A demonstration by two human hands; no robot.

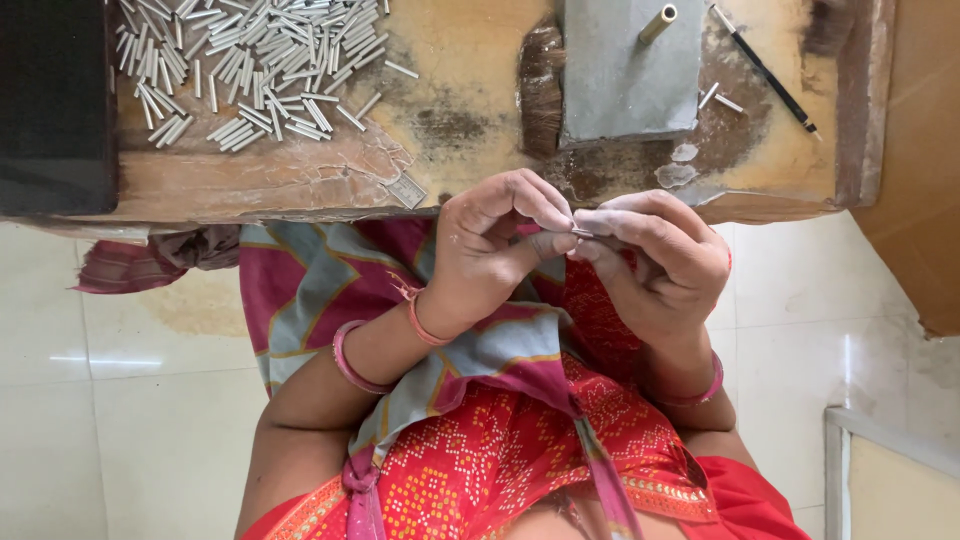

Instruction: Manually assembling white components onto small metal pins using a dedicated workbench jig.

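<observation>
**A:** Where are your hands right now?

**B:** Both are raised together just in front of the desk (250, 190) edge, above your lap. Your left hand (495, 245) and right hand (655, 255) meet fingertip to fingertip.

**A:** And what is between them?

**B:** A small silver tube (582, 232). Only a short bit of it shows; your left grip has thumb and fingers pressed together on one end, and your right grip is curled closed, pinching the other end. Which hand carries most of it, I cannot tell.

**A:** What lies on the desk beyond your hands?

**B:** A heap of silver tubes (250, 60) like it sits at the far left, well apart from your hands. Straight ahead is a grey slab (625, 90) with a brass tube (657, 24) resting on it, a dark brush (541, 85) touching its left side, and a black pencil (765, 72) lying slantwise to its right.
</observation>
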